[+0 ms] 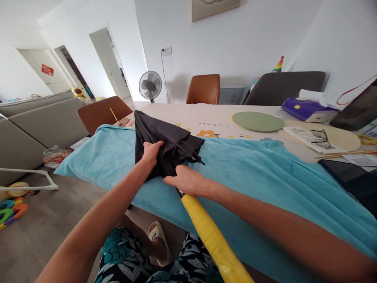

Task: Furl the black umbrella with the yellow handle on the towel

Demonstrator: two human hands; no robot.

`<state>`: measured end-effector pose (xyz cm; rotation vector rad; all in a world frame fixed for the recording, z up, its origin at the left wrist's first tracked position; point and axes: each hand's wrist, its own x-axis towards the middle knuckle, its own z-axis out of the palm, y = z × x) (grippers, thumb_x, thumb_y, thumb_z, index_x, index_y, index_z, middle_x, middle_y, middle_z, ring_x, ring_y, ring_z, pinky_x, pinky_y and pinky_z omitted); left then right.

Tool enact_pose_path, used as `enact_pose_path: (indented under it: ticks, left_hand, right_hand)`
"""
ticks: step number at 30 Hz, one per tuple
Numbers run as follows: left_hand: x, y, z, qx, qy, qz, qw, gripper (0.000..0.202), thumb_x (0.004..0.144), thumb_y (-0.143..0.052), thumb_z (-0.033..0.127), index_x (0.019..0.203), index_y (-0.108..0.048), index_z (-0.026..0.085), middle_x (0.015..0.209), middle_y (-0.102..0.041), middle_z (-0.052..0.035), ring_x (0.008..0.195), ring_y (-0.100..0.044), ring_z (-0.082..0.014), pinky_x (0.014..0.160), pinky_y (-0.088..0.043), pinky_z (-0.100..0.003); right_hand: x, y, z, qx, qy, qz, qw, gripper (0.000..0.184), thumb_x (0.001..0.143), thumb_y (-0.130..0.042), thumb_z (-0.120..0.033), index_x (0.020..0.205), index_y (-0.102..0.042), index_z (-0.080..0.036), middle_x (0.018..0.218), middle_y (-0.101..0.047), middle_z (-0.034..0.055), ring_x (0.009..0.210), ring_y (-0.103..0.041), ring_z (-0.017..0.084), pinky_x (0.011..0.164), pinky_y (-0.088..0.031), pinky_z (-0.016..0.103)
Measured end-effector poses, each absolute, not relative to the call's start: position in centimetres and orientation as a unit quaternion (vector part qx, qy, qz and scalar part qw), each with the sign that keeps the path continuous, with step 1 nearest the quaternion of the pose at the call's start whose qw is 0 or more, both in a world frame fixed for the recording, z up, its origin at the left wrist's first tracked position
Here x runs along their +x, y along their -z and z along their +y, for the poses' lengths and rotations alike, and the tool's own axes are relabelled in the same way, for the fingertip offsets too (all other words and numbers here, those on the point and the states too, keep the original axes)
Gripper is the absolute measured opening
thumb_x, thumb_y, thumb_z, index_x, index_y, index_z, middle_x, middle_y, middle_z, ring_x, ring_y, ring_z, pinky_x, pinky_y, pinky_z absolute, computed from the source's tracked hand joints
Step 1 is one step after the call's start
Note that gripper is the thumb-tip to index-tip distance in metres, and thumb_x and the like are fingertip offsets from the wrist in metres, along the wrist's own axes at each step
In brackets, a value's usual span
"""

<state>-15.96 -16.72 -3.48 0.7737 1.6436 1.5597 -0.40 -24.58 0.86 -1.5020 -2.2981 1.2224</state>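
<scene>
A black folding umbrella [165,141] lies on a turquoise towel [250,177] spread over the table. Its yellow handle [212,239] points back toward me, past the table's near edge. My left hand [151,153] is closed on a fold of the black canopy near its middle. My right hand [187,181] presses and grips the canopy's lower end, just above where the yellow handle begins. The umbrella's rib tips [198,159] stick out to the right of the cloth.
Behind the towel the table holds a green round mat [257,121], glasses on a paper [321,137], a purple tissue box [309,110] and a dark tablet [353,181]. Brown chairs [203,89], a fan [150,85] and a grey sofa [32,125] stand around.
</scene>
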Motion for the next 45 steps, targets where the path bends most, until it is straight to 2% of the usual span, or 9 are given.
enact_pose_path:
  ticks: [6, 10, 14, 21, 25, 29, 34, 39, 45]
  left_hand:
    - [-15.0, 3.7, -16.4, 0.339, -0.646, 0.598, 0.333, 0.034, 0.051, -0.069, 0.013, 0.084, -0.057, 0.011, 0.078, -0.065, -0.0063, 0.079, -0.063, -0.0199, 0.071, -0.053, -0.03]
    - [-14.3, 3.2, -16.0, 0.349, -0.651, 0.583, 0.338, 0.026, 0.05, -0.067, 0.009, 0.075, -0.058, 0.012, 0.071, -0.064, -0.0049, 0.075, -0.063, -0.0199, 0.069, -0.052, -0.031]
    - [-14.0, 3.0, -15.5, 0.374, -0.624, 0.595, 0.341, 0.031, 0.052, -0.067, 0.01, 0.082, -0.058, 0.011, 0.08, -0.065, -0.0069, 0.078, -0.063, -0.0201, 0.072, -0.051, -0.032]
    - [-14.4, 3.2, -15.5, 0.451, -0.545, 0.627, 0.327, 0.038, 0.064, -0.067, 0.028, 0.097, -0.055, 0.015, 0.102, -0.061, -0.0092, 0.093, -0.058, -0.0207, 0.086, -0.046, -0.035]
    - [-14.9, 3.2, -16.5, 0.473, -0.549, 0.66, 0.197, 0.051, 0.069, -0.064, 0.037, 0.114, -0.049, 0.016, 0.123, -0.048, -0.0125, 0.117, -0.044, -0.0254, 0.1, -0.034, -0.041]
    - [-14.9, 2.2, -18.3, 0.592, -0.571, 0.55, 0.147, 0.046, 0.079, -0.052, 0.039, 0.121, -0.044, 0.022, 0.129, -0.044, -0.008, 0.12, -0.041, -0.0233, 0.101, -0.034, -0.04]
    - [-13.8, 1.4, -19.6, 0.788, -0.438, 0.416, 0.122, 0.051, 0.067, -0.063, 0.026, 0.116, -0.049, 0.021, 0.131, -0.044, -0.0069, 0.127, -0.031, -0.0234, 0.107, -0.024, -0.041]
    - [-13.8, 2.0, -19.1, 0.732, -0.489, 0.462, 0.109, 0.043, 0.064, -0.048, 0.008, 0.105, -0.056, 0.019, 0.118, -0.054, -0.0049, 0.114, -0.045, -0.0183, 0.102, -0.032, -0.036]
    - [-14.8, 2.6, -18.1, 0.545, -0.61, 0.557, 0.144, 0.024, 0.066, -0.051, 0.015, 0.088, -0.06, 0.017, 0.08, -0.062, -0.0003, 0.075, -0.056, -0.0131, 0.072, -0.046, -0.026]
  right_hand:
    - [-0.8, 0.9, -24.8, -0.442, -0.727, -0.513, 0.11, 0.02, 0.072, -0.058, -0.024, 0.068, -0.039, -0.019, 0.048, -0.049, -0.003, 0.042, -0.054, 0.013, 0.044, -0.046, 0.026]
    - [-1.0, 1.4, -24.3, -0.406, -0.817, -0.394, 0.11, 0.011, 0.074, -0.055, -0.015, 0.071, -0.044, -0.015, 0.051, -0.055, 0.0001, 0.05, -0.062, 0.019, 0.048, -0.053, 0.033]
    - [-1.5, 1.8, -24.3, -0.401, -0.841, -0.33, 0.153, 0.008, 0.075, -0.05, -0.009, 0.067, -0.048, -0.012, 0.059, -0.06, 0.005, 0.059, -0.064, 0.019, 0.05, -0.055, 0.032]
    - [-2.1, 1.8, -24.6, -0.417, -0.827, -0.331, 0.179, 0.014, 0.073, -0.052, -0.009, 0.06, -0.048, -0.013, 0.047, -0.052, -0.0021, 0.037, -0.049, 0.01, 0.036, -0.049, 0.025]
    - [-1.9, 1.6, -24.5, -0.437, -0.823, -0.333, 0.146, 0.019, 0.074, -0.05, -0.011, 0.056, -0.048, -0.014, 0.041, -0.049, -0.0019, 0.033, -0.047, 0.009, 0.036, -0.047, 0.024]
    - [-1.9, 1.7, -24.5, -0.431, -0.823, -0.341, 0.142, 0.018, 0.074, -0.051, -0.012, 0.057, -0.049, -0.013, 0.04, -0.05, -0.0015, 0.033, -0.048, 0.01, 0.036, -0.048, 0.025]
    - [-2.0, 1.8, -24.5, -0.422, -0.821, -0.352, 0.152, 0.016, 0.073, -0.051, -0.011, 0.057, -0.048, -0.014, 0.041, -0.05, -0.0018, 0.033, -0.049, 0.011, 0.035, -0.047, 0.025]
    - [-1.9, 2.3, -24.4, -0.415, -0.825, -0.353, 0.151, 0.013, 0.072, -0.051, -0.011, 0.059, -0.048, -0.014, 0.043, -0.052, -0.0012, 0.034, -0.05, 0.012, 0.034, -0.048, 0.026]
    - [-1.9, 2.5, -24.4, -0.407, -0.826, -0.358, 0.157, 0.015, 0.073, -0.05, -0.01, 0.059, -0.048, -0.013, 0.045, -0.052, -0.0011, 0.036, -0.05, 0.011, 0.037, -0.049, 0.026]
